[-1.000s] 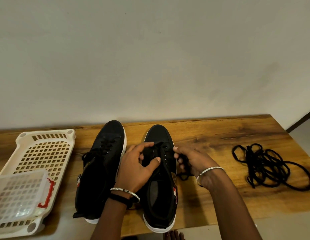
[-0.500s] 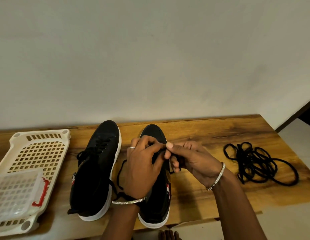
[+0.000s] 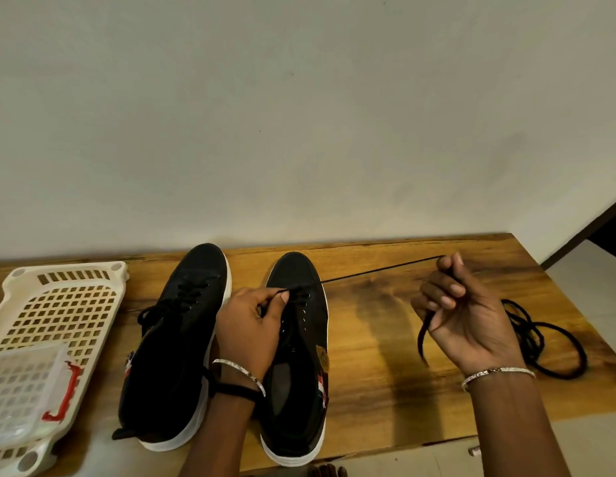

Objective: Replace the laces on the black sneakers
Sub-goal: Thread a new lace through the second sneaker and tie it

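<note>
Two black sneakers with white soles stand side by side on the wooden table [image 3: 385, 339]. The left sneaker [image 3: 176, 346] is laced. The right sneaker [image 3: 299, 356] has most eyelets bare. My left hand [image 3: 248, 328] rests on the right sneaker and pinches the black lace [image 3: 379, 269] near the front eyelets. My right hand [image 3: 468, 315] is off to the right above the table and grips the same lace, which runs taut from the shoe to my fingertips; its loose end hangs below my palm.
A heap of loose black laces [image 3: 540, 335] lies on the table behind my right wrist. A white perforated plastic basket [image 3: 59, 304] with a smaller basket with a red handle [image 3: 21, 390] in it sits at the left. A plain wall stands behind the table.
My right hand has moved from beside my left hand out to the right, drawing the lace taut through the right sneaker. My left hand stays on the shoe.
</note>
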### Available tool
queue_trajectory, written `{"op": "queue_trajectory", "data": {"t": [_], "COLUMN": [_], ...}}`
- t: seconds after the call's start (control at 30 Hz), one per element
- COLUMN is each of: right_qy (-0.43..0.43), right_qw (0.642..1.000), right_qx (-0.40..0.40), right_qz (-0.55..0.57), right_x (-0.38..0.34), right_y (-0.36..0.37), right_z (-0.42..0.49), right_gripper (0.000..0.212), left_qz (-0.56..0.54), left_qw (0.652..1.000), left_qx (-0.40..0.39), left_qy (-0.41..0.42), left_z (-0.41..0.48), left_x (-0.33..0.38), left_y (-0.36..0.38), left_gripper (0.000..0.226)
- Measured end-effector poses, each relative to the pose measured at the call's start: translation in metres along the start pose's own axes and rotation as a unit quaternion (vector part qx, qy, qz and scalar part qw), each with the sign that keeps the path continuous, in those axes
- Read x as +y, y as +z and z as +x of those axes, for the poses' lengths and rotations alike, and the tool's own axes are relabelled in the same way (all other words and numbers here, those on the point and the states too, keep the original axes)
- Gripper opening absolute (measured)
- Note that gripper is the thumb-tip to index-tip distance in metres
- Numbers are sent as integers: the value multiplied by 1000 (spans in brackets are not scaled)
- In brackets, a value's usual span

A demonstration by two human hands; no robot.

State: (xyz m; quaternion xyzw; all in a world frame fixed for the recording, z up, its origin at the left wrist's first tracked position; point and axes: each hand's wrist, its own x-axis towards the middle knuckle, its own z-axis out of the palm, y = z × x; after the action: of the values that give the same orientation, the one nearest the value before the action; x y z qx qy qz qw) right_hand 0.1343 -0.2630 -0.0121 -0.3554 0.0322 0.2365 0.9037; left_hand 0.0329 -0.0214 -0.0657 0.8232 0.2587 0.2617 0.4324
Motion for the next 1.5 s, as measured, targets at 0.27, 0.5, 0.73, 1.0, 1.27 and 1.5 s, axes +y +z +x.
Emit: {"op": "queue_trajectory", "data": {"t": [0.27,0.5,0.73,1.0,1.27,1.5], "right_qy": [50,81,97,61,15,33], "right_qw": [966,917,977,980,996,982], "right_qx": [-55,-138,-62,-74,1,8], "right_qz": [-246,-366,-179,176,90,-186], "right_x": [36,55,40,30,44,87], "right_y": [31,53,39,16,38,53], "right_z": [2,-2,5,14,11,11], "right_gripper": [27,33,29,37,18,23], "left_qz": [8,1,-74,-72,-114,-37], "left_qw": [982,969,983,997,988,988], "left_qx": [-39,-49,-34,9,-103,-149], "left_qy": [185,242,163,32,-27,-13], "left_z": [-6,-6,6,11,14,15], "left_x": [32,41,23,12,8,9], "left_y": [4,6,-9,-17,-22,-40], "left_gripper": [35,30,34,32,59,21]}}
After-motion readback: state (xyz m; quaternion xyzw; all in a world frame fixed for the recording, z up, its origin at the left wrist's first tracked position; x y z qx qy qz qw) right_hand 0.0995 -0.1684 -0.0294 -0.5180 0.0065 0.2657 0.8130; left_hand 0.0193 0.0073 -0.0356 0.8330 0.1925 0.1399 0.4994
